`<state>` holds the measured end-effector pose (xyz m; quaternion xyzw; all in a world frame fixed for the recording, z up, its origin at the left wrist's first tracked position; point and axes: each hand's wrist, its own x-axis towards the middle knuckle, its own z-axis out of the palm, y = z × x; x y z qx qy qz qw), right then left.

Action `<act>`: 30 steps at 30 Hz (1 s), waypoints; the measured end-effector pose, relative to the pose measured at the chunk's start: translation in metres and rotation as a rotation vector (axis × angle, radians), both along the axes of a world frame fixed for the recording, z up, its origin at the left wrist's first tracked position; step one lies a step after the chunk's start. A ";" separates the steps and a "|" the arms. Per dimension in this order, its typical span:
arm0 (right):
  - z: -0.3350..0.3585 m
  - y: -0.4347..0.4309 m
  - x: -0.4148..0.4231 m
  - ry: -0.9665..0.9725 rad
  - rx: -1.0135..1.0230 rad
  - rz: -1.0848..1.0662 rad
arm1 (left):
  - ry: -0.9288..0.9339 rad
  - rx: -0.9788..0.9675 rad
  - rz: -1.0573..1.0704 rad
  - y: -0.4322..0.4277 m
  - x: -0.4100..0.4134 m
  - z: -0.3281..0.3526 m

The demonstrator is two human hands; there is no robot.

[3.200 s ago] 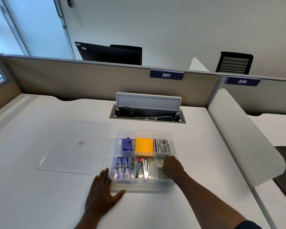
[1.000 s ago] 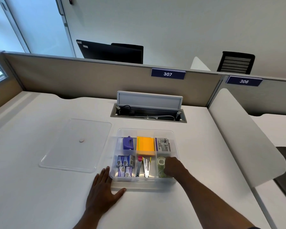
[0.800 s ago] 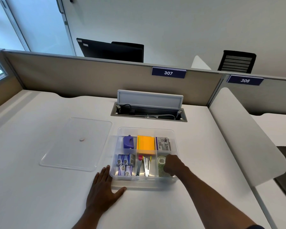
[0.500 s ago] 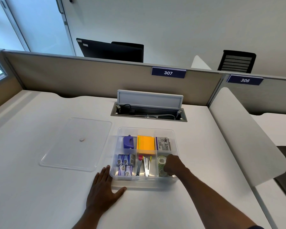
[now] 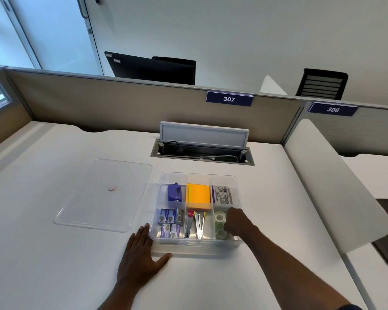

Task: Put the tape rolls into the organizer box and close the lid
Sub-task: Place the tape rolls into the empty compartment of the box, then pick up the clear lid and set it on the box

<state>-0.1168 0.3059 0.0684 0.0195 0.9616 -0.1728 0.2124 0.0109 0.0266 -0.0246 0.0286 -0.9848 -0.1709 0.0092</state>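
The clear organizer box (image 5: pixel 197 174) stands open on the white desk. Its near-right compartment holds clear tape rolls (image 5: pixel 220 220) with greenish cores, lying in a row. My right hand (image 5: pixel 237 222) reaches into that compartment, its fingers curled against the right side of the rolls and hiding part of them. My left hand (image 5: pixel 141 253) lies flat on the desk with fingers spread, touching the box's near-left corner. The clear lid (image 5: pixel 103 193) lies flat on the desk to the left of the box, apart from it.
The other compartments hold a purple punch (image 5: pixel 174 192), orange sticky notes (image 5: pixel 198 195), a printed packet (image 5: pixel 221 194), small staple boxes (image 5: pixel 170 222) and metal tools (image 5: pixel 197 224). An open cable hatch (image 5: pixel 202 153) sits behind the box. A white divider panel (image 5: pixel 327 186) stands on the right.
My right hand has shifted slightly within the near-right compartment, uncovering more of the tape rolls. My left hand, the box and the lid have stayed where they were.
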 end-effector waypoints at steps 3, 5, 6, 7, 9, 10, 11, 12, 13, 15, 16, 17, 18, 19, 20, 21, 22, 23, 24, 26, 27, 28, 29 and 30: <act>0.005 -0.001 -0.004 0.049 -0.004 0.007 | -0.005 -0.005 -0.004 -0.001 0.000 -0.001; 0.009 -0.001 -0.005 0.080 -0.005 -0.007 | -0.013 0.002 -0.007 -0.001 0.000 -0.002; 0.011 -0.002 -0.006 0.101 -0.011 -0.020 | -0.011 0.008 -0.008 -0.002 0.000 -0.002; 0.013 -0.002 -0.006 0.127 -0.020 -0.034 | -0.008 0.013 -0.008 -0.002 0.000 -0.002; 0.017 -0.005 -0.005 0.178 -0.034 -0.066 | -0.009 0.021 -0.010 -0.002 -0.001 -0.002; 0.019 -0.007 -0.005 0.201 -0.045 -0.083 | -0.012 0.025 -0.011 -0.002 0.000 -0.002; 0.021 -0.010 -0.006 0.226 -0.063 -0.095 | -0.013 0.032 -0.012 -0.003 0.000 -0.002; 0.024 -0.014 -0.006 0.245 -0.085 -0.104 | -0.011 0.043 -0.014 -0.003 0.000 -0.002; 0.027 -0.018 -0.007 0.264 -0.107 -0.105 | -0.007 0.054 -0.017 -0.004 0.000 -0.003; 0.033 -0.029 -0.009 0.287 -0.133 -0.100 | -0.005 0.067 -0.024 -0.006 -0.001 -0.004; 0.036 -0.035 -0.010 0.298 -0.143 -0.105 | -0.009 0.079 -0.027 -0.007 -0.001 -0.003; 0.038 -0.041 -0.011 0.308 -0.150 -0.108 | -0.012 0.105 -0.027 -0.009 0.000 -0.003; 0.040 -0.048 -0.011 0.315 -0.147 -0.097 | -0.012 0.142 -0.023 -0.012 0.000 -0.002; 0.042 -0.056 -0.012 0.323 -0.139 -0.073 | -0.008 0.179 -0.017 -0.016 0.001 -0.001; 0.043 -0.064 -0.013 0.336 -0.137 -0.053 | -0.003 0.209 -0.011 -0.020 0.002 0.001; 0.045 -0.073 -0.014 0.355 -0.150 -0.043 | 0.006 0.230 -0.002 -0.026 0.003 0.002; 0.048 -0.082 -0.014 0.373 -0.173 -0.037 | 0.019 0.248 0.016 -0.032 0.005 0.005; 0.050 -0.091 -0.015 0.395 -0.194 -0.017 | 0.035 0.264 0.044 -0.038 0.006 0.007; 0.052 -0.102 -0.016 0.410 -0.217 0.003 | 0.051 0.278 0.078 -0.044 0.007 0.010; 0.055 -0.122 -0.014 0.424 -0.271 0.032 | 0.075 0.301 0.146 -0.055 0.007 0.016; 0.055 -0.132 -0.013 0.426 -0.302 0.040 | 0.085 0.309 0.177 -0.060 0.007 0.018; 0.055 -0.142 -0.012 0.430 -0.332 0.051 | 0.099 0.315 0.203 -0.065 0.005 0.021; 0.055 -0.152 -0.011 0.435 -0.360 0.065 | 0.117 0.323 0.234 -0.071 0.004 0.024; 0.054 -0.162 -0.010 0.438 -0.382 0.079 | 0.138 0.334 0.267 -0.075 0.001 0.027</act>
